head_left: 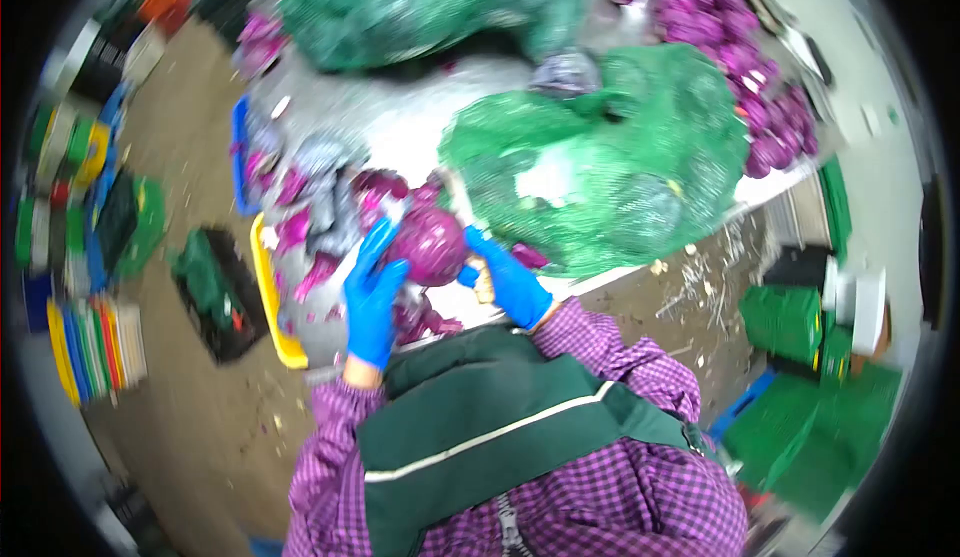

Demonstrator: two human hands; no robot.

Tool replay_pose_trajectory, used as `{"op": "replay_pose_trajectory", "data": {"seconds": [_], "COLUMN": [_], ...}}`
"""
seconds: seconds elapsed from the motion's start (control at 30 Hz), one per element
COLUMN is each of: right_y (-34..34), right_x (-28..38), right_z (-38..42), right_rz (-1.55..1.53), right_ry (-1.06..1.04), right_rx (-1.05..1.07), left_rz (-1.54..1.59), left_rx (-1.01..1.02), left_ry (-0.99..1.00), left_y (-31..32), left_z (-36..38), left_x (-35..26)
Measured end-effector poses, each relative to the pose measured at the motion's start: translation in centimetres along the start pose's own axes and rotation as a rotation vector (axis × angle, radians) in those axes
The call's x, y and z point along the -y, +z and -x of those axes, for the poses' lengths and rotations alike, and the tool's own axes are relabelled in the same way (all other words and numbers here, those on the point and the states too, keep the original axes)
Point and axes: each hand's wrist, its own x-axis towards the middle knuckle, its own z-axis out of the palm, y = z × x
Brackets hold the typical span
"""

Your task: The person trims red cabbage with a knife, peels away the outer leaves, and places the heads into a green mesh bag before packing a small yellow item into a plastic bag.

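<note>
A peeled red cabbage (430, 246) is between my two blue-gloved hands, above the metal table (390, 117). My left hand (374, 292) touches its left side, with the thumb and fingers apart around it. On the cabbage's right, my right hand (508, 282) has its fingers curled round a small tan handle (483, 283); no blade can be made out. Loose purple leaves (318, 272) lie to the left and below the cabbage. A green net bag (600, 167) of cabbages lies just beyond my right hand.
Another green net bag (430, 12) lies along the table's far side. Peeled cabbages (740, 52) are heaped at the far right. Yellow (275, 302) and blue (242, 157) crate edges stand at the table's left. A black crate (218, 292) sits on the floor at left.
</note>
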Motion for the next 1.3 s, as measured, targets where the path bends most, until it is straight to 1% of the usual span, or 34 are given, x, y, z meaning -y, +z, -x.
{"op": "replay_pose_trajectory", "data": {"seconds": [0.03,0.07,0.1,0.13,0.17,0.23,0.27,0.33,0.37,0.4,0.43,0.5,0.57,0.63,0.7,0.77,0.8,0.87,0.9,0.97,1.0,1.03,1.07,1.1,1.13,1.17,1.23,1.3], "right_y": [0.2,-0.9,-1.1,-1.3,-1.7,-3.3,-2.5,-3.5,-4.1,-3.7,-5.2,-7.1,-9.1,-13.0,-17.8,-21.2,-23.1,-27.7,-30.2,-34.3,-35.2,-36.6,-39.3,-39.9,-40.6,-41.1,-42.0,-40.5], "right_x": [0.3,0.1,0.6,0.7,0.9,1.9,4.1,6.7,8.3,10.0,11.5,14.9,19.5,23.1,26.7,29.6,31.0,33.4,34.6,37.1,38.3,40.1,42.2,43.2,44.0,44.8,46.3,45.8], "right_z": [0.7,0.1,0.2,-0.1,-0.5,-1.2,0.9,3.0,4.0,5.5,6.2,8.7,9.6,12.7,14.4,16.8,17.8,19.6,20.5,22.1,23.1,24.0,24.8,25.3,25.7,26.1,26.9,26.6], "right_rz": [0.030,-0.024,-0.014,-0.043,-0.069,-0.263,-0.180,-0.174,-0.183,-0.156,-0.184,-0.174,-0.325,-0.384,-0.492,-0.538,-0.537,-0.697,-0.698,-0.780,-0.846,-0.842,-0.817,-0.797,-0.713,-0.718,-0.183,-0.161], "right_ry": [-0.056,-0.045,-0.032,-0.100,-0.159,-0.192,-0.241,-0.308,-0.334,-0.456,-0.460,-0.683,-1.031,-1.129,-1.284,-1.416,-1.422,-1.434,-1.441,-1.463,-1.483,-1.486,-1.491,-1.498,-1.510,-1.513,-1.485,-1.451], "right_rx": [0.002,0.031,0.002,-0.002,-0.001,0.142,0.036,-0.036,-0.078,-0.145,-0.115,-0.046,-0.130,-0.104,-0.163,-0.306,-0.308,-0.437,-0.441,-0.614,-0.646,-0.641,-0.596,-0.555,-0.761,-0.761,-1.052,-1.091], "left_rz": [-0.041,-0.040,-0.045,-0.016,0.014,0.052,0.049,0.167,0.165,0.178,0.191,0.180,0.078,0.059,-0.010,-0.005,-0.001,0.005,0.005,-0.042,-0.070,-0.067,-0.059,-0.056,-0.074,-0.078,-0.093,-0.116], "left_rx": [-0.060,-0.077,-0.100,-0.151,-0.159,-0.109,-0.078,-0.035,-0.015,0.003,0.021,0.025,0.088,0.147,0.193,0.228,0.239,0.255,0.263,0.353,0.390,0.388,0.404,0.425,0.461,0.464,0.434,0.419], "left_ry": [0.023,-0.020,-0.065,-0.065,-0.087,-0.117,-0.104,-0.147,-0.140,-0.147,-0.154,-0.243,-0.256,-0.285,-0.274,-0.281,-0.303,-0.355,-0.355,-0.369,-0.397,-0.393,-0.440,-0.490,-0.514,-0.513,-0.452,-0.445], "left_y": [0.0,-0.1,-0.1,0.1,0.3,-0.2,-0.1,0.3,1.0,1.9,3.0,5.1,6.3,8.0,9.4,10.4,11.3,13.1,14.1,16.2,17.1,18.0,18.7,19.6,20.4,21.2,22.7,23.4], "left_z": [-0.3,-0.3,-0.4,-0.8,-1.0,-1.6,-2.0,-2.7,-3.2,-3.7,-4.2,-5.1,-6.3,-7.4,-8.6,-9.8,-10.3,-11.1,-11.6,-12.4,-12.8,-13.1,-13.4,-13.7,-14.0,-14.2,-14.8,-16.0], "left_x": [0.0,0.4,0.7,0.5,0.5,1.7,2.2,3.2,3.4,3.5,3.6,3.2,3.9,4.1,4.5,5.7,5.8,6.0,6.2,6.4,6.6,7.5,8.8,9.2,9.5,9.8,10.9,12.3]}}
